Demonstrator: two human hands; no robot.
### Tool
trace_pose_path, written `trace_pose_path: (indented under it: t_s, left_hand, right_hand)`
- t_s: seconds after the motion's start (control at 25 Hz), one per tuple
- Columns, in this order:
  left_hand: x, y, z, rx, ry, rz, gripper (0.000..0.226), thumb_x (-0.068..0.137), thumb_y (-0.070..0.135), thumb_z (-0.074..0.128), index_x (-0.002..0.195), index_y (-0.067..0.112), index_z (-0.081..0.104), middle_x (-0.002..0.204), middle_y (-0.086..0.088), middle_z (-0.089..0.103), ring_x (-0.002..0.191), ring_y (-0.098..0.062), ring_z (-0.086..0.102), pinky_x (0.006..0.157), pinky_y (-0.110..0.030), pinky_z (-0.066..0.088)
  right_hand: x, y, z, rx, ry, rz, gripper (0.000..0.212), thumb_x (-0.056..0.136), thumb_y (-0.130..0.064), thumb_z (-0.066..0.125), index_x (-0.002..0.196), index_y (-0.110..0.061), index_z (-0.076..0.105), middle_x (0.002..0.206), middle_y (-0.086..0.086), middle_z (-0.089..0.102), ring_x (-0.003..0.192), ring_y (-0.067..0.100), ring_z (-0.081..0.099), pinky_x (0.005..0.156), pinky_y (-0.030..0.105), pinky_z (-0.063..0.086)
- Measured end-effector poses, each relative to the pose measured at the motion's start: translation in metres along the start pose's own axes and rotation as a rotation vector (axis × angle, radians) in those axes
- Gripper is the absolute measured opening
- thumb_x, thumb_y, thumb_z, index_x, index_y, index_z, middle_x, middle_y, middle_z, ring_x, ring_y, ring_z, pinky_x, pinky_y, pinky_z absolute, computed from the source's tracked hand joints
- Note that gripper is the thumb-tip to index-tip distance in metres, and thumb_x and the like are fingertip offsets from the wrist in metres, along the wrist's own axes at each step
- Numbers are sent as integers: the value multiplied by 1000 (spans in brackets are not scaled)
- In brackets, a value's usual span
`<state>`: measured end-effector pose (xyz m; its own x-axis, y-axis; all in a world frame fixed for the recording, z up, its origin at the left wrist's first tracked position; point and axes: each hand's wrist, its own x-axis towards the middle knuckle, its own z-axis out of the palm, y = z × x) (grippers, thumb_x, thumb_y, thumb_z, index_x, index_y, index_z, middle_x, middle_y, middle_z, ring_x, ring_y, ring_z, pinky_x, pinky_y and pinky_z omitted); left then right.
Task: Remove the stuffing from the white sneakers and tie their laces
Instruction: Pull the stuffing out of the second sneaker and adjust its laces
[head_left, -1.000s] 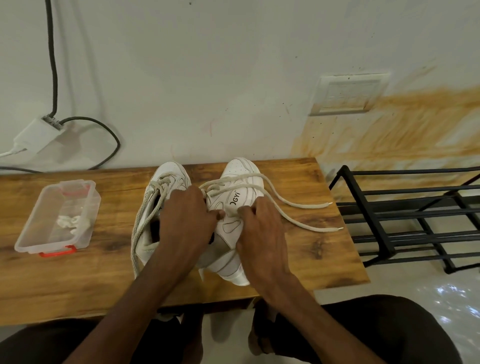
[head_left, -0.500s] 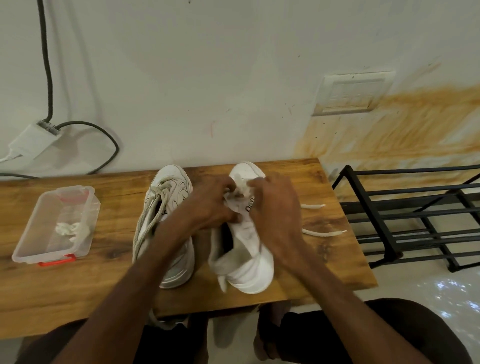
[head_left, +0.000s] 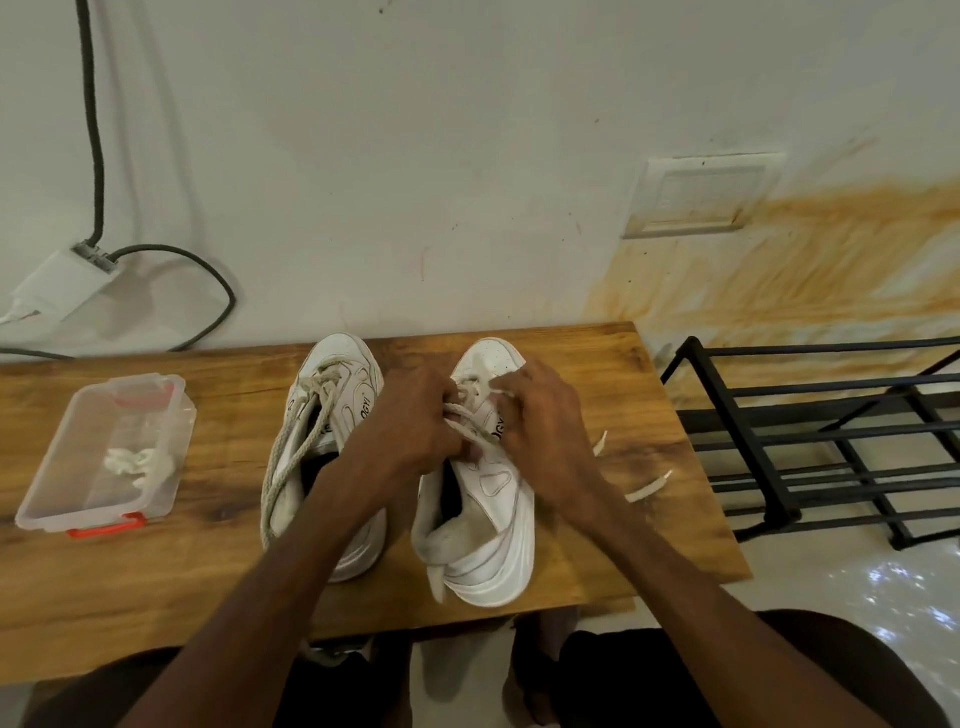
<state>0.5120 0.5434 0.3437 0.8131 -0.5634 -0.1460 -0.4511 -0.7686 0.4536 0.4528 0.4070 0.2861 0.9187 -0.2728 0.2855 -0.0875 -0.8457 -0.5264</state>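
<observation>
On the wooden table (head_left: 623, 519), the laces (head_left: 470, 421) of the right-hand sneaker (head_left: 488, 525) are being tied.
Both strands are being pinched over the tongue, one by the left hand (head_left: 415, 421) and one by the right hand (head_left: 545, 415), with fingers curled and close together; the crossing itself is being hidden by the knuckles. Two loose lace ends (head_left: 649, 488) are lying beside the right wrist. Just beside, the left-hand sneaker (head_left: 337, 395) is standing untied. White stuffing (head_left: 137, 465) is being kept in the plastic box (head_left: 104, 452) at the far left, so the emptying seems done. Next, a loop is probably being called for, with both strands kept tight.
</observation>
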Motion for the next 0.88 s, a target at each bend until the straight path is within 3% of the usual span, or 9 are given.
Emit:
trace_pose_path:
  t_s: [0.12,0.24,0.32,0.4,0.52,0.64,0.72,0.88]
  left_hand:
    - [-4,7,-1,-96,-21,14,29,55,22,90,65,15,64,66,-2,65,61,-13,55,56,-25,43]
    - [-4,19,-13,-253,-334,13,37,51,13,91,82,19,71,86,0,71,78,-12,63,71,-27,53]
    - [1,25,-19,-346,-459,-28,47,51,22,90,94,23,71,97,2,71,88,-13,64,77,-30,54]
    - [7,32,-12,-385,-249,-104,42,60,41,84,96,25,71,101,6,68,93,-10,61,76,-28,50]
    - [16,38,16,-271,201,-232,36,86,45,65,85,9,68,88,-3,69,84,-18,64,71,-31,48]
    - [19,33,37,-152,158,-189,25,83,38,70,77,15,59,82,0,64,71,-11,58,60,-24,41]
    - [21,29,43,-96,79,-169,27,72,35,78,85,18,62,95,-2,63,83,-15,58,65,-25,43]
    - [22,26,47,30,136,-107,39,73,18,73,107,3,60,108,-12,60,90,-22,60,64,-25,42]
  right_hand:
    - [-4,8,6,-61,36,151,23,79,4,59,100,-3,64,95,11,58,87,25,52,73,24,36]
    - [-28,-7,3,7,29,73,10,82,-12,63,90,-9,57,86,4,49,76,16,42,59,17,27]
    - [-31,-4,4,116,43,28,18,82,-29,59,85,-11,53,82,3,47,74,14,40,58,16,23]
    - [-25,14,14,208,101,80,26,82,-34,48,82,-8,53,79,8,50,73,17,42,59,20,25]
    - [-6,38,22,205,144,362,18,87,-17,51,85,-5,64,82,12,63,74,17,54,55,16,29]
    - [21,42,24,302,197,509,13,84,-1,61,92,-7,70,88,7,69,77,9,54,59,-2,32]
    - [35,34,24,352,221,461,16,82,-2,63,91,-10,73,89,4,70,81,8,54,67,-6,29]
    - [30,22,25,330,58,-1,20,70,2,65,81,-9,77,76,-2,71,64,-1,56,64,-3,34]
